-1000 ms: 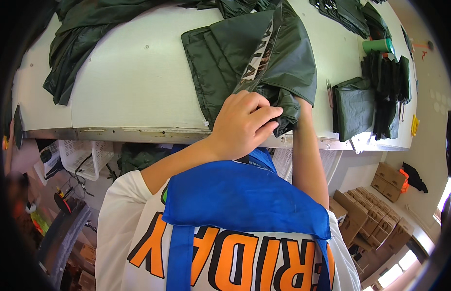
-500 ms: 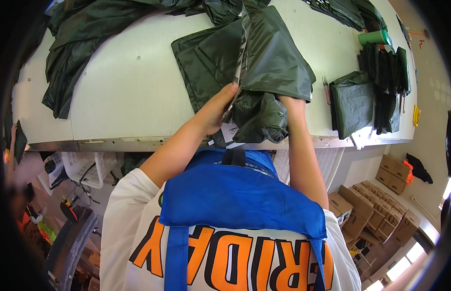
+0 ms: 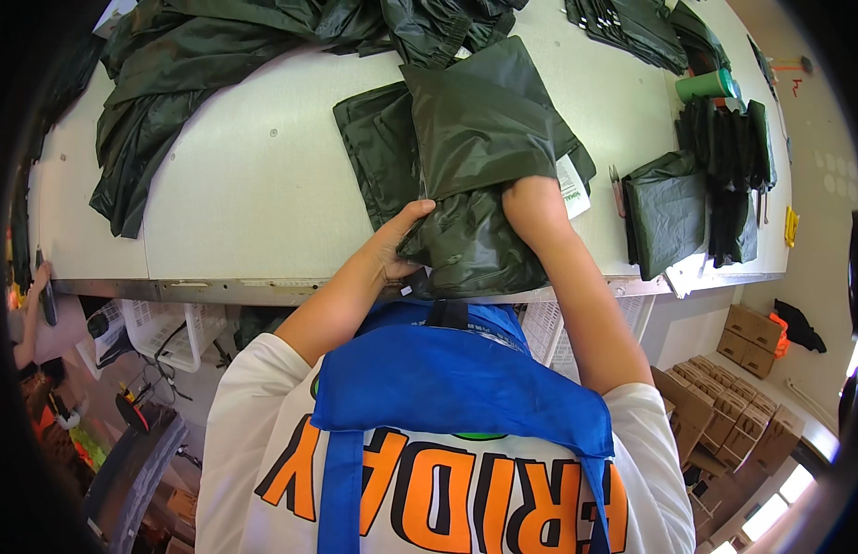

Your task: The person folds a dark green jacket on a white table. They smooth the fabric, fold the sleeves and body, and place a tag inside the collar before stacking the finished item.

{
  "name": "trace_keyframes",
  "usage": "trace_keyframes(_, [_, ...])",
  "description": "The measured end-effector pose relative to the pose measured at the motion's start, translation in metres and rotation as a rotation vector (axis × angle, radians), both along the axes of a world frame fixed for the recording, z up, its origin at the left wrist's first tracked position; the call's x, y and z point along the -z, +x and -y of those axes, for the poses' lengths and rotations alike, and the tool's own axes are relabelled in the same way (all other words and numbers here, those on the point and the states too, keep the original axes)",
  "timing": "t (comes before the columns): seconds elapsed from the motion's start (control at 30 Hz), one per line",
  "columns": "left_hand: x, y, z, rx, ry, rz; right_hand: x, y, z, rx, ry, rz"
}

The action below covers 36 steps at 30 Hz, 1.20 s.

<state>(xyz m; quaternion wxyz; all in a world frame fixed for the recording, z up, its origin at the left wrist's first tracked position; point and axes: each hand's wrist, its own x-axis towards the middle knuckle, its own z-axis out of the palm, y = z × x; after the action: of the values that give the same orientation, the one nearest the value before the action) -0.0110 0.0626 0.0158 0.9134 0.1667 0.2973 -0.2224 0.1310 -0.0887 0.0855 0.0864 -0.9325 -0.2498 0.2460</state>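
While the white table stretches ahead of both hands, the dark green cloth bundle lies at its near edge, between them. Its thin, glossy creases suggest something light, soft and rather slippery, apt to slide out of its folds; several layers pinched together at the left edge should give the surest hold. The left hand is clamped on that edge, thumb on top; the right hand has its fingers hidden beneath the flap, so their grip cannot be told. Well to the right hand's lower right, cardboard cartons are stacked, contents hidden. To the left hand's lower left, a white basket has a dark cord across it.
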Motion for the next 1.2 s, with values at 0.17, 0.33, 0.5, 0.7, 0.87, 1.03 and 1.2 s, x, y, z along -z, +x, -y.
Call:
trace_keyframes(0.17, [0.000,0.001,0.007,0.015,0.088,0.060,0.035,0.014,0.024,-0.218,0.275,0.194])
trace_keyframes(0.33, [0.001,-0.003,0.017,0.041,0.089,0.005,0.072,-0.018,0.018,-0.034,0.277,0.158])
trace_keyframes(0.5, [0.026,-0.007,0.017,-0.007,-0.083,0.074,0.102,0.023,-0.003,-0.171,0.104,0.131])
trace_keyframes(0.7, [-0.004,0.004,-0.012,-0.032,0.047,0.055,0.043,0.006,-0.019,0.008,0.358,0.003])
trace_keyframes(0.87, [-0.019,0.005,-0.019,0.012,0.026,0.126,0.055,0.001,-0.020,-0.057,0.210,0.009])
trace_keyframes(1.03, [-0.031,0.014,0.001,0.098,0.518,0.217,0.088,0.002,-0.029,-0.154,0.312,0.126])
trace_keyframes(1.2, [-0.003,0.021,0.005,0.073,0.893,0.087,0.096,0.029,-0.051,-0.190,0.221,0.150])
